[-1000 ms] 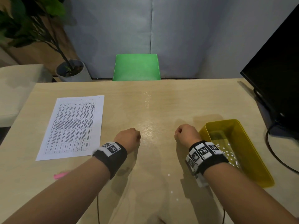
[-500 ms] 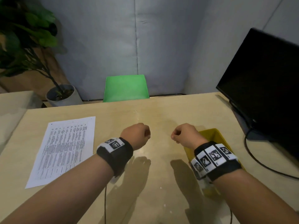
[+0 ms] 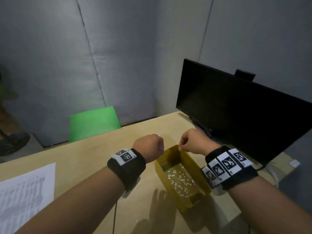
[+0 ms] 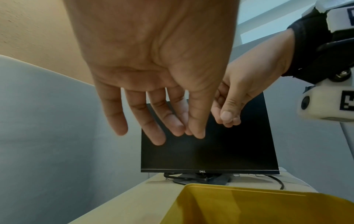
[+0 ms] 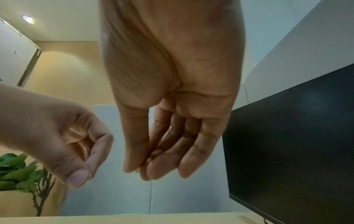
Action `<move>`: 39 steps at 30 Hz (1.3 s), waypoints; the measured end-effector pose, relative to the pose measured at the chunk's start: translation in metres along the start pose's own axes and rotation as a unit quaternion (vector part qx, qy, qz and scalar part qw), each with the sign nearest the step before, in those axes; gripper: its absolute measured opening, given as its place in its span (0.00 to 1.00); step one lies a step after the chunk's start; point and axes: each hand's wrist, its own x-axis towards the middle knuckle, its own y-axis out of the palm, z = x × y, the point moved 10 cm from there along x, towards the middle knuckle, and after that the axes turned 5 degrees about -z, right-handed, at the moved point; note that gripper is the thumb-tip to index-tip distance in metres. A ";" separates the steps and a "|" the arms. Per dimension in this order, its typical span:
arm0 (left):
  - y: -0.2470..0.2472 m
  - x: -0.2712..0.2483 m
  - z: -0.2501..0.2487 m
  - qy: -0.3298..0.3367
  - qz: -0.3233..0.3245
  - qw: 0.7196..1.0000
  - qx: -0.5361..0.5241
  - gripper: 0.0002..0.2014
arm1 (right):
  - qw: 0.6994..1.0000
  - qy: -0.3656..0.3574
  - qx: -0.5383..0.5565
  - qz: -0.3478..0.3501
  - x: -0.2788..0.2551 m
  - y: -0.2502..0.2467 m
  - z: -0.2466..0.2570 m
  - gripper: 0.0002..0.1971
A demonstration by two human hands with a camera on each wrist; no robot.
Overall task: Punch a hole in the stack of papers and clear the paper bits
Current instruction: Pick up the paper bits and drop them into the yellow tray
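Both hands point(image 3: 170, 146) hover; only head view shows paper bits point(image 3: 181, 180).

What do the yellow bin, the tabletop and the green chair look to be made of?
Bin: likely plastic, glossy and slightly see-through; its walls catch reflections. Tabletop: pale wood or a wood-look laminate, smooth, with a soft sheen; which one cannot be told. Chair: probably moulded plastic, an even bright green, though its surface is blurred.

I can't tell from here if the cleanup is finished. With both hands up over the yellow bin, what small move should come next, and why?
Probably rub the fingertips together over the yellow bin. The right hand and left hand hover at its far end, fingertips gathered, and white paper bits already lie inside. Whether they pinch any is unclear.
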 end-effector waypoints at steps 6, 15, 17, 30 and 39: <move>0.025 0.014 -0.019 -0.003 0.051 0.999 0.014 0.06 | 0.999 0.031 -0.015 0.023 -0.001 0.010 -0.039 0.04; 0.043 0.026 -0.021 -0.006 0.078 0.996 0.034 0.11 | 0.998 0.031 0.010 0.056 0.004 0.019 -0.058 0.04; 0.044 0.028 -0.022 -0.008 0.076 0.996 0.035 0.12 | 0.998 0.026 0.013 0.065 0.005 0.018 -0.057 0.06; 0.035 0.020 -0.026 -0.009 0.044 0.998 0.045 0.06 | 0.999 -0.014 0.014 0.034 0.001 0.014 -0.047 0.04; 0.027 -0.030 0.029 -0.074 0.036 0.996 0.034 0.12 | 0.997 -0.059 0.033 0.041 -0.012 0.044 0.005 0.09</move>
